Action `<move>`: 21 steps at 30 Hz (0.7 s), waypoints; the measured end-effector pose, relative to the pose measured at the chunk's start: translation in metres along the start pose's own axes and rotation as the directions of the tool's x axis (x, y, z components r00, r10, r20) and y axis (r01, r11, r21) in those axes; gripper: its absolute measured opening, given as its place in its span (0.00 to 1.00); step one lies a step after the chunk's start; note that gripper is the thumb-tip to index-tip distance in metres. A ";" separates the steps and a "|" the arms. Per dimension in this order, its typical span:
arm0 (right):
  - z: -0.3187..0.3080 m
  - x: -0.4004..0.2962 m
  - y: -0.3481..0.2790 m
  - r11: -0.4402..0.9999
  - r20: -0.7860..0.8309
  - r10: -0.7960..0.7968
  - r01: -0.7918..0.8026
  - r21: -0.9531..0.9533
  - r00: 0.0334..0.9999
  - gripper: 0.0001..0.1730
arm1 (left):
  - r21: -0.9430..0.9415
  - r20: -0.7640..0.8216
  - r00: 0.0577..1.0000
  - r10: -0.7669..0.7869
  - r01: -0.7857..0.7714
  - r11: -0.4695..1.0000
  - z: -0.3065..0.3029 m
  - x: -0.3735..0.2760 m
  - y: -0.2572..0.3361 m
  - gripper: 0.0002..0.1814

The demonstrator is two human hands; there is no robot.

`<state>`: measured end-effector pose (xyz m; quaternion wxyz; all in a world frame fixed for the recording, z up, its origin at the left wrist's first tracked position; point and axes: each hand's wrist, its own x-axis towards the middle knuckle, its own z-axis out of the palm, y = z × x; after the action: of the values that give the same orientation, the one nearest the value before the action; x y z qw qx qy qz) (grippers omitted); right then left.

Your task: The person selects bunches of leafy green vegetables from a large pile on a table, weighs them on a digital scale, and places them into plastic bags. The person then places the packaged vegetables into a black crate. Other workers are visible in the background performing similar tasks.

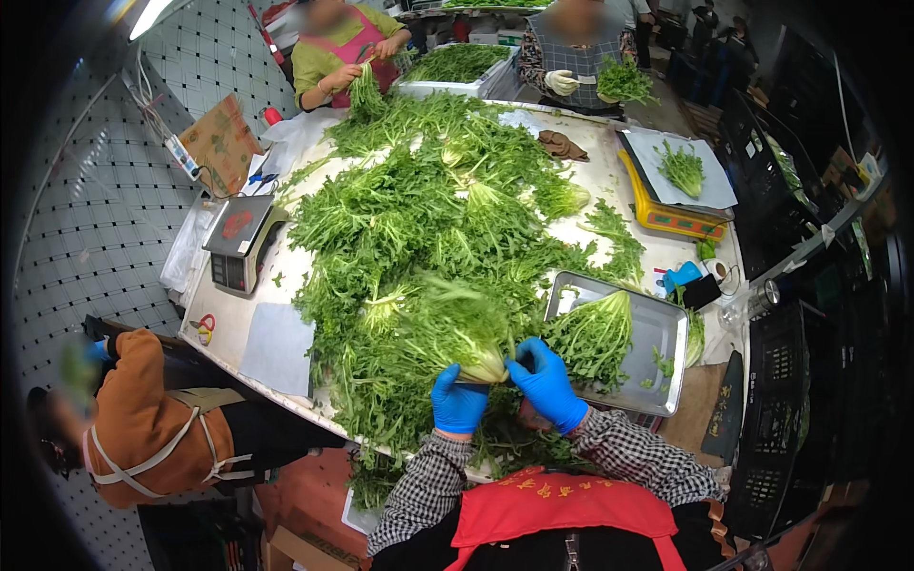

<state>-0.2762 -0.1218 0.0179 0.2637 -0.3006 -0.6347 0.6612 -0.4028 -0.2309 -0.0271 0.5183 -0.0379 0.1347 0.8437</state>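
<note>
Both my hands wear blue gloves. My left hand (458,403) holds a head of frilly leafy greens (482,350) by its pale base, with the blurred leaves pointing away from me. At the right side of that base, the fingertips of my right hand (546,382) pinch a stem or leaf. Beneath and beyond lies a large heap of the same greens (400,207). Right of my hands, a metal tray (660,335) holds another head of greens (596,332) and loose leaf bits.
A kitchen scale (239,235) and red-handled scissors (205,328) are at the left. A yellow scale (675,214) bears greens at the right; a large knife (722,407) lies near the right edge. Two people stand across the table (275,285), another person at the left. Black crates (771,421) stand at right.
</note>
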 end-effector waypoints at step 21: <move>-0.014 0.032 -0.007 0.909 0.256 0.078 0.037 -0.414 0.964 0.36 | 0.181 0.222 0.973 0.066 -0.108 0.978 -0.032 -0.028 0.056 0.51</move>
<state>-0.2877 -0.0886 0.0229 0.0989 -0.2648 -0.7871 0.5483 -0.4418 -0.2877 -0.0414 0.4934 0.1096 0.1601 0.8479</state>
